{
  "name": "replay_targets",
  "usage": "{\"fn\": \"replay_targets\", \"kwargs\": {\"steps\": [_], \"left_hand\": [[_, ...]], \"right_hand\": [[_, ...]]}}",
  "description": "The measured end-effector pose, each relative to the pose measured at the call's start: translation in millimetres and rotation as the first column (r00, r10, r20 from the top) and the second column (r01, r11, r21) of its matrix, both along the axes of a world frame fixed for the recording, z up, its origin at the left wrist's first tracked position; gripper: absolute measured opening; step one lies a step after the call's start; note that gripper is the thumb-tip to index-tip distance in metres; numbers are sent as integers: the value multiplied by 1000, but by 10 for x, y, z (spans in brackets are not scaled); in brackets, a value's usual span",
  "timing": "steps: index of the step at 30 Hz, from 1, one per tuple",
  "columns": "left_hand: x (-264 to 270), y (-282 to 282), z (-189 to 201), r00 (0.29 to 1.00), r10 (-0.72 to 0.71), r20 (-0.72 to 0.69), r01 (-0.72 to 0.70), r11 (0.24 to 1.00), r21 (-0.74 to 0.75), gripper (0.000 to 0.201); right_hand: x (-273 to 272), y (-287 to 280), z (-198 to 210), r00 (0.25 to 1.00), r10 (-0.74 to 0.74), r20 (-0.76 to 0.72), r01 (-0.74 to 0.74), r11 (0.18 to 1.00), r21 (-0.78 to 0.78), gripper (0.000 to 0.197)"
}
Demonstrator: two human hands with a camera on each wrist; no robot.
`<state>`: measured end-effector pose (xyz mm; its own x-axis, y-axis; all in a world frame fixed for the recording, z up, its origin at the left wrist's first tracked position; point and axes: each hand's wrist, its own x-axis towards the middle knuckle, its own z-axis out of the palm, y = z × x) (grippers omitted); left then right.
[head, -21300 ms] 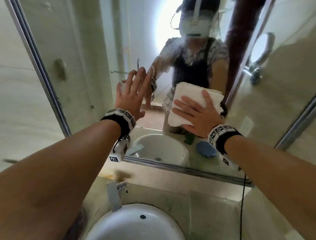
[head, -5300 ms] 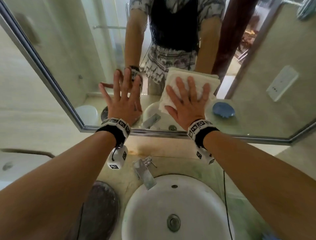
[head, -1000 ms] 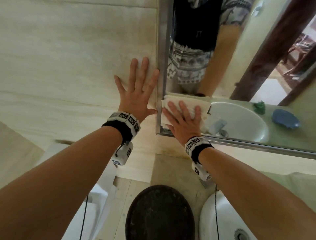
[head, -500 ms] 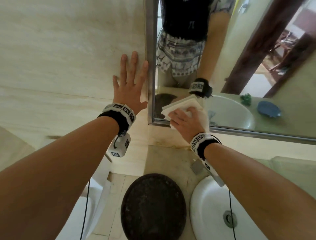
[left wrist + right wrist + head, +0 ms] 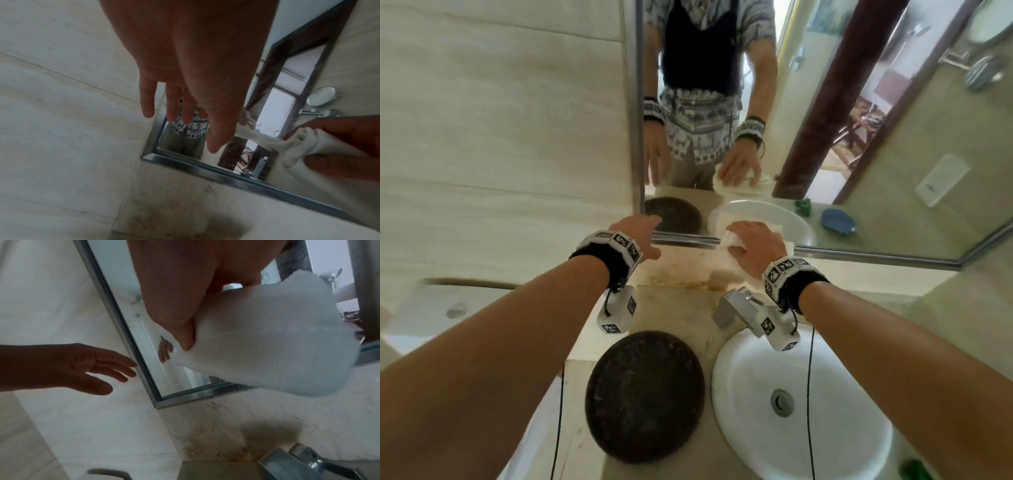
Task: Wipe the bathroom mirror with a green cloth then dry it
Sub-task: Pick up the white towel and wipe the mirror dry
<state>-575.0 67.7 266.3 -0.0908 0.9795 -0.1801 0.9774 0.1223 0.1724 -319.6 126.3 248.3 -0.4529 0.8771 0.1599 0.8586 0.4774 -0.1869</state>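
The mirror (image 5: 825, 120) hangs over the basin in a metal frame (image 5: 633, 137), whose lower left corner (image 5: 150, 155) shows in both wrist views. My right hand (image 5: 751, 241) grips a bunched white towel (image 5: 726, 248) in front of the frame's bottom edge, off the glass. The thumb pinches the towel (image 5: 267, 345) in the right wrist view. My left hand (image 5: 638, 236) hangs open and empty near the mirror's lower left corner, fingers straight (image 5: 185, 110), touching nothing. A green cloth (image 5: 914, 471) lies at the counter's near right edge, partly cut off.
A white basin (image 5: 801, 404) with a steel tap (image 5: 736, 308) sits below my right wrist. A dark round lid (image 5: 645, 397) lies left of the basin. The mirror reflects a blue soap dish (image 5: 839, 221) and a person. Stained tile lies under the frame.
My left hand has come off the wall and dropped lower. My right hand has bunched the towel and drawn it down off the glass to the frame's bottom edge.
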Motion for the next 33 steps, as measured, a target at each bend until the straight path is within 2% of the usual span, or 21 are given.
{"fn": "replay_targets", "kwargs": {"steps": [4, 8, 11, 14, 17, 19, 21, 23, 24, 25, 27, 30, 33], "left_hand": [[363, -234, -76, 994, -37, 105, 34, 999, 26, 74], [609, -614, -333, 935, 97, 340, -95, 995, -24, 69], [762, -974, -605, 840, 234, 489, -200, 972, -120, 73], [968, -1359, -846, 729, 318, 606, -212, 947, -242, 79], [1219, -1656, -1042, 628, 356, 692, -148, 928, -343, 60], [1394, -1791, -1116, 568, 376, 732, -131, 919, -371, 46], [1576, -1885, -1161, 467, 407, 785, -126, 909, -397, 31], [1757, -1933, -1171, 378, 423, 824, -119, 905, -409, 27], [1841, -1946, -1170, 360, 419, 834, -116, 907, -406, 28], [1913, -1947, -1181, 362, 405, 839, -114, 913, -392, 30], [2045, -1932, -1199, 413, 361, 836, -118, 931, -345, 37], [2245, -1886, -1239, 546, 284, 788, -114, 957, -265, 53], [2487, -1861, -1305, 672, 209, 711, -44, 969, -244, 44]], "right_hand": [[235, -224, -17, 1000, 2, -28, -3, 998, -56, 41], [337, -579, -275, 994, 30, -103, -45, 990, -136, 44], [340, -897, -519, 981, 53, -185, -90, 977, -194, 42], [350, -1215, -804, 956, 42, -290, -127, 952, -280, 39], [417, -1513, -1040, 906, -50, -421, -107, 934, -340, 38], [488, -1667, -1113, 891, -103, -443, -119, 887, -447, 41], [588, -1800, -1174, 862, -183, -472, -112, 841, -530, 39], [698, -1908, -1228, 835, -248, -492, -88, 822, -563, 37], [766, -1955, -1242, 823, -272, -499, -78, 815, -573, 36], [839, -1989, -1271, 808, -300, -507, -70, 805, -589, 34], [1024, -2040, -1307, 779, -356, -516, -45, 789, -613, 38], [1357, -2123, -1382, 757, -432, -490, 14, 760, -649, 52], [1742, -2279, -1519, 719, -517, -465, 102, 740, -665, 47]]}}
